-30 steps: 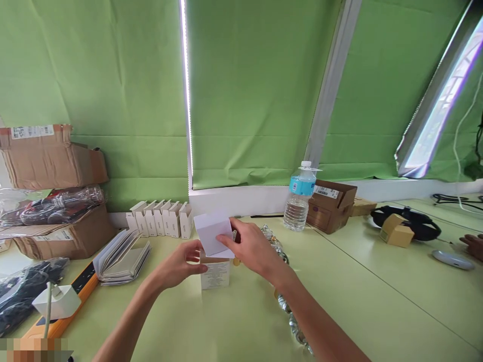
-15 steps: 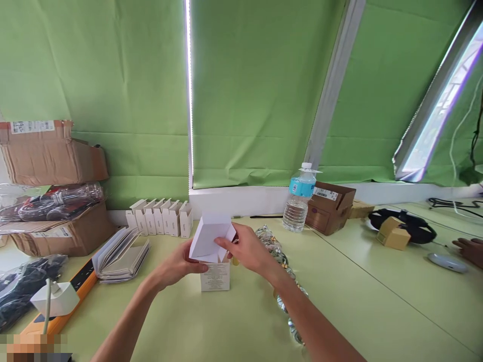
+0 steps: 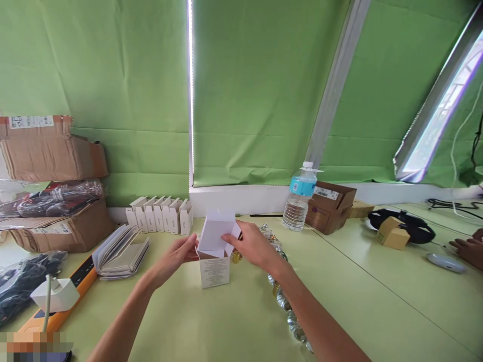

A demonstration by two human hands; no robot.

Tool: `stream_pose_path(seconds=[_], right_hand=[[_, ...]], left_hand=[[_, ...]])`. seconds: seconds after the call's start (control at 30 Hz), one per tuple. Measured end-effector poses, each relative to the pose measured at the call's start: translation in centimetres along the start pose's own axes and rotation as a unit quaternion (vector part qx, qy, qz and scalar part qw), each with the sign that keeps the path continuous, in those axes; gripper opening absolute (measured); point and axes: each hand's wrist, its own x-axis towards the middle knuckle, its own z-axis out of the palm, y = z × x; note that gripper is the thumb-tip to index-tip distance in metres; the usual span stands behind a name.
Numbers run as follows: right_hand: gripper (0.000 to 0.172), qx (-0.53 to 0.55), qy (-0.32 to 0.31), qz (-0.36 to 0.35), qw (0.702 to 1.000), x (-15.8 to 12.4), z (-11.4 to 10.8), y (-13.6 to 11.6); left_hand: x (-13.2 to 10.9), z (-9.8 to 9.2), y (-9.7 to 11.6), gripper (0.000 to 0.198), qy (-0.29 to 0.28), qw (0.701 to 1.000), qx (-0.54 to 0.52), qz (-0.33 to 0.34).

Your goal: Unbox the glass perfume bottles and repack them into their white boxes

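A small white box (image 3: 215,273) with printed text on its front stands upright on the table, its top open. Over that opening leans a folded white card (image 3: 216,232), its lower edge at the box's mouth. My right hand (image 3: 253,245) pinches the card's right side, thumb on the front face. At the box's upper left corner, my left hand (image 3: 180,256) has its thumb and fingers closed around the edge; the fingertips are partly hidden. Behind my right wrist runs a string of shiny silver and gold wrapped pieces (image 3: 284,300).
Several narrow white boxes (image 3: 162,215) stand in a row at the back. Left lie flat folded cartons (image 3: 123,254), an orange power strip (image 3: 85,281) and stacked brown boxes (image 3: 56,156). Rightward are a water bottle (image 3: 298,201), a brown box (image 3: 332,206), a mouse (image 3: 446,262) and another person's hand (image 3: 470,249).
The card has shifted slightly right and stands more upright over the box. My left thumb has drawn back from the box's front to its upper left corner.
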Motion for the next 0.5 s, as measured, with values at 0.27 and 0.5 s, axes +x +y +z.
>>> stream_pose_path(seconds=[0.27,0.5], right_hand=[[0.018,-0.011,-0.035,0.032,0.999,-0.13,-0.71,0.21],[0.015,-0.029,-0.022,0.039,0.999,-0.25,-0.82,0.23]], left_hand=[[0.07,-0.38,0.01,0.040,0.025,0.999,0.044,-0.015],[0.36,0.00,0.09,0.027,0.065,0.994,0.083,0.006]])
